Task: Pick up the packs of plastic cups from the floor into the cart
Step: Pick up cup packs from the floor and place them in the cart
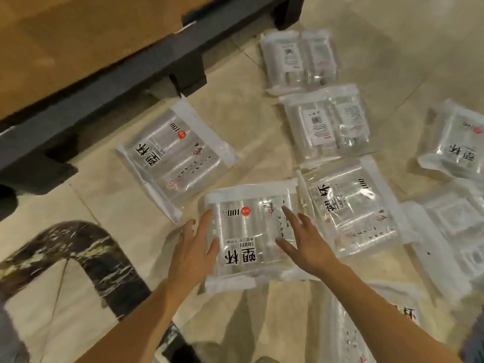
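Clear plastic wraps the pack of cups [247,231], which lies flat on the beige tiled floor [235,113]. The left hand [192,247] lies along its left edge, fingers straight and slightly spread, thumb on its top. The right hand [309,247] rests on its right side, fingers straight and spread. A second pack [351,208] touches its right edge, and a third pack [175,155] lies near its upper-left corner.

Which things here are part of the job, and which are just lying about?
Job:
pack under both hands
left hand
right hand
other packs on the floor

Lying about:
cardboard box
dark platform beneath it (cart? cannot tell)
black marbled curve
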Available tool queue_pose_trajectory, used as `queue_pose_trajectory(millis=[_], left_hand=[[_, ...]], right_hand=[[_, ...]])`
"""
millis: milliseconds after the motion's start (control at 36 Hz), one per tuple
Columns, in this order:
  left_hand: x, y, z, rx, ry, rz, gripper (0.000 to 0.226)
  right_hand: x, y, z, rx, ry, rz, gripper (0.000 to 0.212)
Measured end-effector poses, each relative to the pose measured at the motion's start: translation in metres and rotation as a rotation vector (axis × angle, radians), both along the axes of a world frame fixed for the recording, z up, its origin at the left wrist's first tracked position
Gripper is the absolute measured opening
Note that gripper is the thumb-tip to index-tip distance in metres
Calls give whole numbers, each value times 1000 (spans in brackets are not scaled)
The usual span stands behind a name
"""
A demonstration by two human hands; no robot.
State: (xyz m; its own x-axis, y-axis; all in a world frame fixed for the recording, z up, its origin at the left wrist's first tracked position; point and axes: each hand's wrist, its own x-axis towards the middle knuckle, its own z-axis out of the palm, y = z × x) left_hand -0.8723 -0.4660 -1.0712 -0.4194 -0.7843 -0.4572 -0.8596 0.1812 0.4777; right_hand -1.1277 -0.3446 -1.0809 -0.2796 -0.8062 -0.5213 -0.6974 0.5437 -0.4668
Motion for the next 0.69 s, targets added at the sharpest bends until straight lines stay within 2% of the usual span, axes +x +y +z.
queue_pose_trajectory(millis=[56,167,306,417,528,694], left_hand=[[-3,-4,-28,-37,-2,-8,68],[-11,-8,-72,11,85,14,66],[-13,-9,-101,-3,154,2,65],[-14,-8,-91,33,257,42,61],[-9,-19,-74,9,259,51,60],[-10,-40,-4,26,356,74,58]], right_hand=[[-1,-5,-27,-83,30,-26,78],[-10,-13,-65,-204,153,-54,77],[-7,-9,-83,-339,93,-105,69],[-6,-12,-88,-396,77,-119,68],[-4,-18,-75,-379,29,-188,69],[-3,-32,0,-349,-7,-234,67]])
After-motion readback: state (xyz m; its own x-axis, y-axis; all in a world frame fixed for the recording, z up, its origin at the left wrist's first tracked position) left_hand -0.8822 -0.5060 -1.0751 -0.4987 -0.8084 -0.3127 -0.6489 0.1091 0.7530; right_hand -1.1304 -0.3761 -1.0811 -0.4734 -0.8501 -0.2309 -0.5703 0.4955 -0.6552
